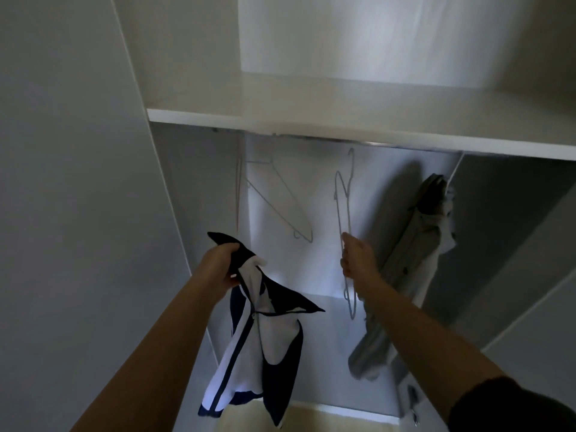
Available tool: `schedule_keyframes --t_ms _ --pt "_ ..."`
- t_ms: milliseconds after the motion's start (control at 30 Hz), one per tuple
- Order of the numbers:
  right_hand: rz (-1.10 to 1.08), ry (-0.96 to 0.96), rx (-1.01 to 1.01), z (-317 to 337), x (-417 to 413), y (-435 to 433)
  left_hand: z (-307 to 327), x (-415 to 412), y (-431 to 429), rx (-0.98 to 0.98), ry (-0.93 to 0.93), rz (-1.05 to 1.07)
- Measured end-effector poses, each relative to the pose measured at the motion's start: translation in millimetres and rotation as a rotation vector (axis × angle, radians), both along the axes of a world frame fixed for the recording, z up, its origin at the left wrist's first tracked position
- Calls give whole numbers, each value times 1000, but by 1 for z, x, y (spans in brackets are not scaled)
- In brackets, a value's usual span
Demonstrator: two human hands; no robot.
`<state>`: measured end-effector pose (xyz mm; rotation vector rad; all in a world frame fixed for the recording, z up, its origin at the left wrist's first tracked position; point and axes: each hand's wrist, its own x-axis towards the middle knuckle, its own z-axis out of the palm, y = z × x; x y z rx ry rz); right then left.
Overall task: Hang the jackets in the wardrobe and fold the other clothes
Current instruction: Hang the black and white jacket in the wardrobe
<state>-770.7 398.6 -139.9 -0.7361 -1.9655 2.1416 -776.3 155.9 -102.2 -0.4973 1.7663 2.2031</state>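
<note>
My left hand (219, 265) grips the collar of a navy and white zip jacket (255, 347), which hangs down in front of the open wardrobe. My right hand (358, 258) is closed around a thin grey wire hanger (344, 201) whose hook is on the metal rail (311, 138) under the shelf. A second bare wire hanger (280, 201) hangs to the left on the same rail. A grey jacket (414, 251) hangs at the right end of the rail, just beside my right forearm.
A white shelf (343, 120) runs above the rail. The wardrobe's left side panel (174, 213) and right wall (505, 244) bound the hanging space. A strip of pale floor (311, 422) shows below.
</note>
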Motion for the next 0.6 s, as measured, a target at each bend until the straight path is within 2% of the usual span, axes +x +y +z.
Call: schedule_keyframes --t_ms 133,200,333,467,600 --pt "6 8 7 -18 39 22 -1 8 20 -43 3 -103" --pt "-6 -52 22 -16 42 36 -1 15 31 -59 -5 -147" --pt "-152 -175 240 -30 61 49 -6 25 42 -94 -25 -193" --pt "-188 -261 229 -42 101 53 -11 29 48 -118 -37 -227" --pt "-316 -133 147 -36 127 59 -13 42 65 -139 -69 -264"
